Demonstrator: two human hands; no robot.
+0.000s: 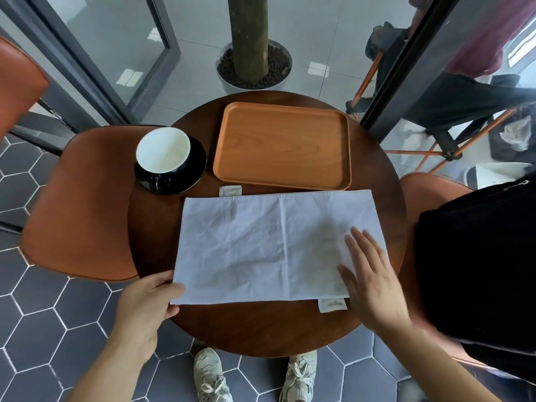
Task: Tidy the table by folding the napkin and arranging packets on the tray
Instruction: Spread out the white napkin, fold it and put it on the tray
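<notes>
The left hand (pixel 145 303) is pinching the near-left corner of the napkin (pixel 269 245), thumb on top and fingers curled under. A cup (pixel 163 150) is sitting on a dark saucer (pixel 190 181) at the far left of the worktop (pixel 261 329). The napkin is lying spread across the middle, with the bare tray (pixel 281 146) just beyond it. One packet (pixel 230 190) is peeking out at its far edge, another (pixel 332 304), seemingly half covered, at its near edge. The right hand (pixel 374 280) is pressing flat and open on the napkin's right end.
</notes>
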